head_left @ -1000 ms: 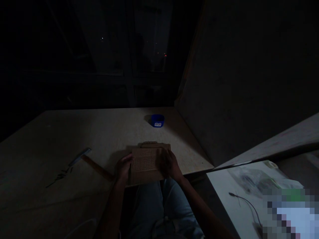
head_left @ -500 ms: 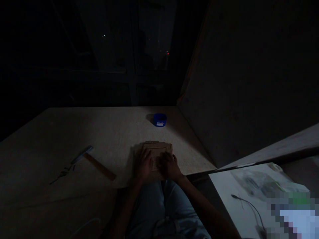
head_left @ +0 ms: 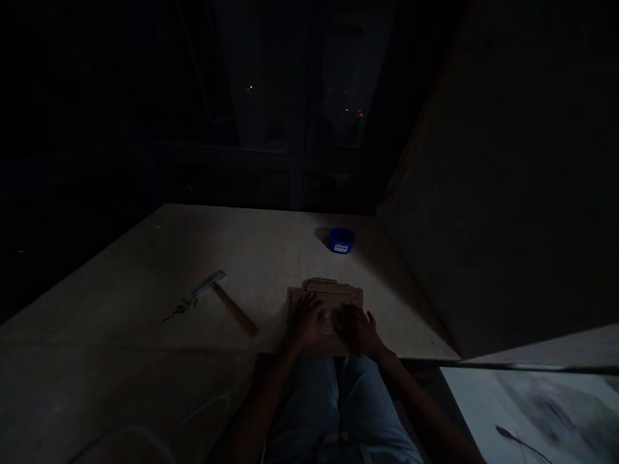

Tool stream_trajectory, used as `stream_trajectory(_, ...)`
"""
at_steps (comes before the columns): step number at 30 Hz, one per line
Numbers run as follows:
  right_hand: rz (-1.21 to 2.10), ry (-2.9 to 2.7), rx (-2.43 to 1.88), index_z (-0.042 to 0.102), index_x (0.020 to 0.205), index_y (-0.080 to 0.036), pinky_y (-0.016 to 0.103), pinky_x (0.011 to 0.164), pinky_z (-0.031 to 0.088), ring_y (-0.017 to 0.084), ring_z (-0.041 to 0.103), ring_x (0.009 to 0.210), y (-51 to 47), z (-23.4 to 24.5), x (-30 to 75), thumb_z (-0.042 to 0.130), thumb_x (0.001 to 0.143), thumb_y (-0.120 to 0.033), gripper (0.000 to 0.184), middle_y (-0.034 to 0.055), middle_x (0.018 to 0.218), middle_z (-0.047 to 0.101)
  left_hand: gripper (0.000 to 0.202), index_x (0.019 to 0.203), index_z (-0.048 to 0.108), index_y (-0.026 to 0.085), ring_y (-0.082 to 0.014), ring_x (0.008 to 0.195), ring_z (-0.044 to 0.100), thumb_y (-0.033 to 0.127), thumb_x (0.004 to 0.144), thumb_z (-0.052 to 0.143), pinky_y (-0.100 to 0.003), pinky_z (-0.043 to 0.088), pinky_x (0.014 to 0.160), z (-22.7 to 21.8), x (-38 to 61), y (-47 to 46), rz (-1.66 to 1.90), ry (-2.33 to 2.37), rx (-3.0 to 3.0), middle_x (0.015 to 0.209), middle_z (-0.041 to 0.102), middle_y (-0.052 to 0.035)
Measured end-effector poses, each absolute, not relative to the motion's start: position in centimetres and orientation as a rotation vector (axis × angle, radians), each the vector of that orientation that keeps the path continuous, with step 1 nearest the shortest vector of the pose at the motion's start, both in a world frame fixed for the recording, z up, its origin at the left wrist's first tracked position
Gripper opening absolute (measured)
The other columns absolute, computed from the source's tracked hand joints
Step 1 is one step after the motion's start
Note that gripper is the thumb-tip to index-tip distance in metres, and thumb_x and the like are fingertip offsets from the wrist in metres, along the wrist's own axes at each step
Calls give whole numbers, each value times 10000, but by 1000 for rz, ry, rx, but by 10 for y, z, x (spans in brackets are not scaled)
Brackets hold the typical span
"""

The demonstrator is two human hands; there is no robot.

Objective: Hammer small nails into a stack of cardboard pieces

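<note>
In dim light, a flat piece of brown cardboard (head_left: pixel 333 298) lies at the table's near edge, with ragged layers along its far side. My left hand (head_left: pixel 308 322) rests on its left part, open, fingers spread and pointing away from me. On the right part is my right hand (head_left: pixel 356 327), its fingers bent inward and bunched low on the cardboard, the outer finger standing apart. Whatever its fingertips hold is hidden in shadow. Between the hands shows a paler, ridged patch of the cardboard.
A hammer (head_left: pixel 235 308) with a wooden handle lies to the left, beside several thin dark nail-like pieces (head_left: pixel 181 308). Beyond the cardboard stands a blue container (head_left: pixel 341 240) with a white label. A dark panel (head_left: pixel 507 212) rises on the right; a cable (head_left: pixel 520 440) lies on a lower white surface.
The view has shifted, so the table and everything on it appear farther right. Both hands stay on the cardboard, with only slight finger movement.
</note>
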State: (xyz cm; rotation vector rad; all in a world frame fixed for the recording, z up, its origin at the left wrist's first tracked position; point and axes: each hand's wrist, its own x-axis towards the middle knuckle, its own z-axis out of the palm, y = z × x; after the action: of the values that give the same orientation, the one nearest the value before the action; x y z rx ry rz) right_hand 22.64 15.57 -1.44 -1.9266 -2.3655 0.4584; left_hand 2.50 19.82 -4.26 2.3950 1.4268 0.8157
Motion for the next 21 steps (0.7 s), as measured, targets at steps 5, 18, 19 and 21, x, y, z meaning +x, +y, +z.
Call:
stream_trajectory(5, 277, -2145, -1722, 553, 1420, -223, 615, 1112, 294, 331, 325, 1451, 159, -30, 215, 446, 961, -353, 489, 138, 1558, 430, 318, 1175, 655, 242, -253, 1243, 578, 177, 888, 535, -465, 463, 1088, -38, -8, 199, 1317, 1566, 2049, 1247, 674, -95)
stream_trajectory(18, 667, -2403, -1335, 617, 1288, -97, 361, 986, 473, 295, 602, 1187, 204, 4, -42, 562, 903, -272, 426, 201, 1268, 653, 304, 1012, 709, 113, -294, 1052, 636, 126, 799, 492, -440, 466, 950, -35, -243, 224, 1320, 2682, 1000, 1067, 710, -175)
stream_trajectory(19, 666, -2430, -1358, 631, 1249, -84, 375, 949, 489, 313, 618, 1143, 205, 2, -54, 585, 890, -284, 414, 215, 1216, 665, 282, 989, 720, 128, -289, 1026, 641, 129, 795, 515, -425, 465, 936, -36, -257, 215, 1235, 2698, 1042, 1036, 718, -161)
stream_trajectory(21, 650, -2465, -1426, 641, 1191, -79, 407, 894, 504, 335, 627, 1091, 208, -1, -70, 588, 885, -279, 369, 233, 1159, 665, 246, 948, 736, 153, -266, 950, 650, 144, 811, 532, -378, 472, 881, -39, -278, 202, 1071, 2710, 1127, 964, 725, -137)
